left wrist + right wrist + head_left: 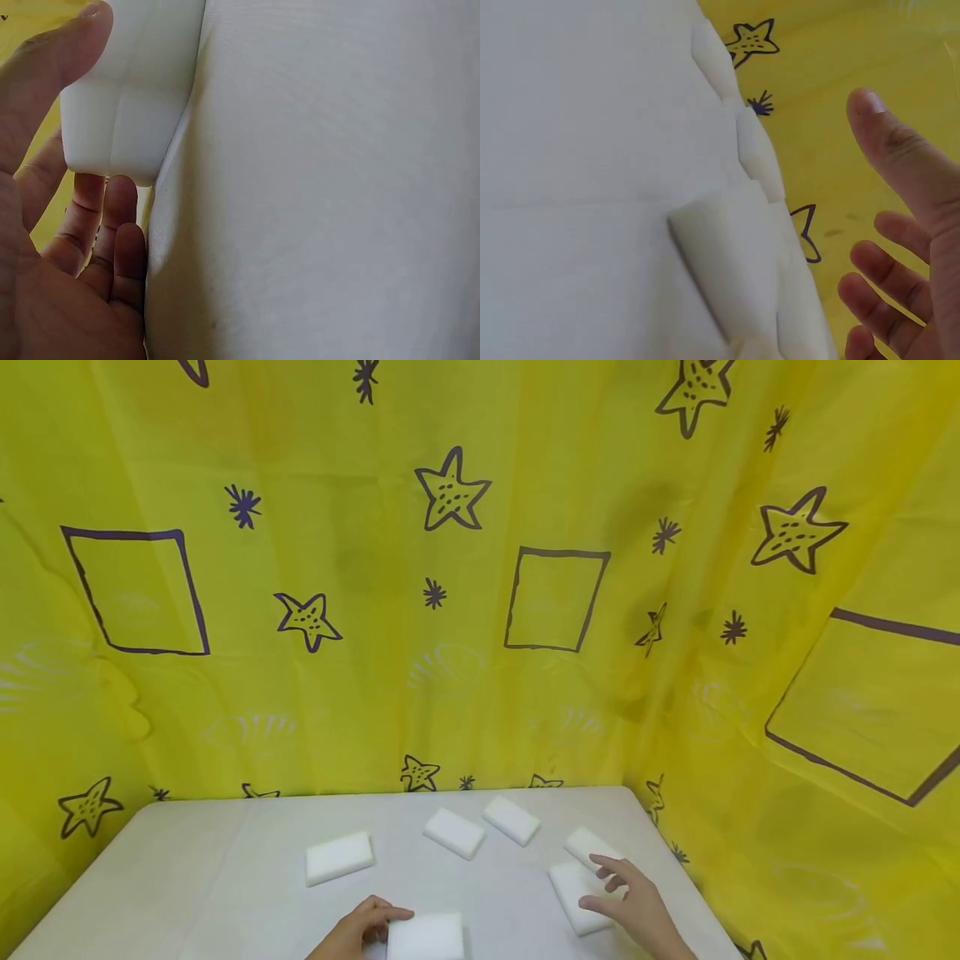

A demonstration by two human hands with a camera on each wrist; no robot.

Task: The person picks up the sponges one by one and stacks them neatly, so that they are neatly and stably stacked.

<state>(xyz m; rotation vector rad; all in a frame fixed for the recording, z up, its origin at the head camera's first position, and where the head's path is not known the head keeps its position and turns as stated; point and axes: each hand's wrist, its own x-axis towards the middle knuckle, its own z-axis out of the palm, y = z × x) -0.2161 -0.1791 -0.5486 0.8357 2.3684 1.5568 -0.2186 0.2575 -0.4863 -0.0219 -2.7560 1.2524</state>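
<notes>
Near the front edge of the head view, my left hand (362, 928) grips the left side of a white block (426, 937). The left wrist view has the thumb of that hand (52, 247) against the block (139, 97), with fingertips at its lower end. My right hand (636, 903) hovers, fingers spread and slightly bent, over a white block (574, 893) and partly covers it. Another white block (585, 842) lies just behind. Nothing is between the right hand's (939, 225) thumb and fingers in the right wrist view; a white block (724, 255) lies beside it.
On the white table (210, 893), one white block (339, 857) lies left of centre. Two more, a block (454, 832) and another block (512, 820), lie close together toward the back. A yellow curtain (360, 693) with starfish drawings surrounds the table's back and sides.
</notes>
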